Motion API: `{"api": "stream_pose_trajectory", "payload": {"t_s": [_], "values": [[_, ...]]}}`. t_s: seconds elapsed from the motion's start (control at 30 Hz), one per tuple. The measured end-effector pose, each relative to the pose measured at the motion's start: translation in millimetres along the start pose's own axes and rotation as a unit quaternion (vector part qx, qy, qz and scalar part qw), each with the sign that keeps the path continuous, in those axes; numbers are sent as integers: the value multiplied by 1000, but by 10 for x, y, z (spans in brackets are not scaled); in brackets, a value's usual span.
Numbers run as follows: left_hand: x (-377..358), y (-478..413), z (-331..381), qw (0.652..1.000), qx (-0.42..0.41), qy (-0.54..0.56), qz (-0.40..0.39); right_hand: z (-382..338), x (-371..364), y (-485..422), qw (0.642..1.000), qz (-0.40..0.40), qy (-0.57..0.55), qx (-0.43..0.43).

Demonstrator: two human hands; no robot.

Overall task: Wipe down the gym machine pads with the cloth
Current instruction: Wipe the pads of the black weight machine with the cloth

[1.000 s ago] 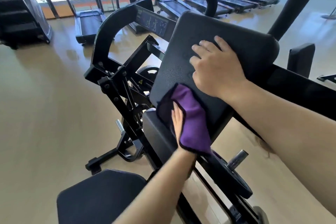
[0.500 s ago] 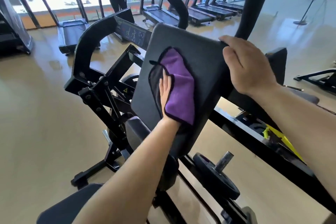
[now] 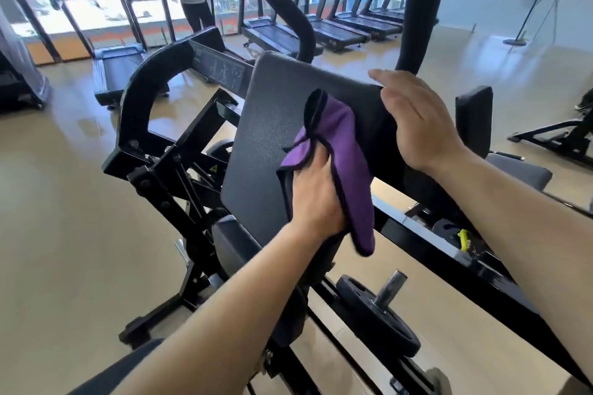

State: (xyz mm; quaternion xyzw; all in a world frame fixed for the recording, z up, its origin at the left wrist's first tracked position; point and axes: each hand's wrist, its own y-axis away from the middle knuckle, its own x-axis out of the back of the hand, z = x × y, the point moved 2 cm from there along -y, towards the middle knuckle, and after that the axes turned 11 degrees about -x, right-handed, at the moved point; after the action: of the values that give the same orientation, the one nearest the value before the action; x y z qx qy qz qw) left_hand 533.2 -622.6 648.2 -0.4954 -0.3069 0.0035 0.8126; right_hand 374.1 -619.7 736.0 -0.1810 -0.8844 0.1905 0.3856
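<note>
One cloth (image 3: 348, 167) in left hand (image 3: 316, 199); pad (image 3: 266, 144)

The left hand (image 3: 316, 192) and right hand (image 3: 420, 125) are bare; the left forearm (image 3: 224, 314) and right forearm (image 3: 529, 218) show smooth bare skin to the near frame edge.

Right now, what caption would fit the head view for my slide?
Left hand grips a purple cloth against the black pad while the right hand holds the pad's upper right edge.

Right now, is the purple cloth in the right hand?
No, the left hand grips the purple cloth; the right hand holds the pad.
</note>
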Motion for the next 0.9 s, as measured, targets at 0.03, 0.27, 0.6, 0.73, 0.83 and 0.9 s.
{"api": "stream_pose_trajectory", "payload": {"t_s": [0.03,0.27,0.6,0.73,0.83,0.9], "values": [[-31,-100,-41,999,35,3,5,-2,11,1,1000,6,-30,-5],[70,-1143,236,990,-65,-89,-84,18,192,20,971,157,-168,-70],[-6,-265,123,970,-235,-17,-64,-153,-281,363,990,118,-39,61],[-28,168,68,991,-110,76,4,-152,-616,584,981,180,-66,7],[-43,397,56,996,-42,68,38,-160,-777,733,981,187,-44,-3],[-79,470,13,997,-73,14,7,-115,-835,858,985,173,-8,-2]]}}
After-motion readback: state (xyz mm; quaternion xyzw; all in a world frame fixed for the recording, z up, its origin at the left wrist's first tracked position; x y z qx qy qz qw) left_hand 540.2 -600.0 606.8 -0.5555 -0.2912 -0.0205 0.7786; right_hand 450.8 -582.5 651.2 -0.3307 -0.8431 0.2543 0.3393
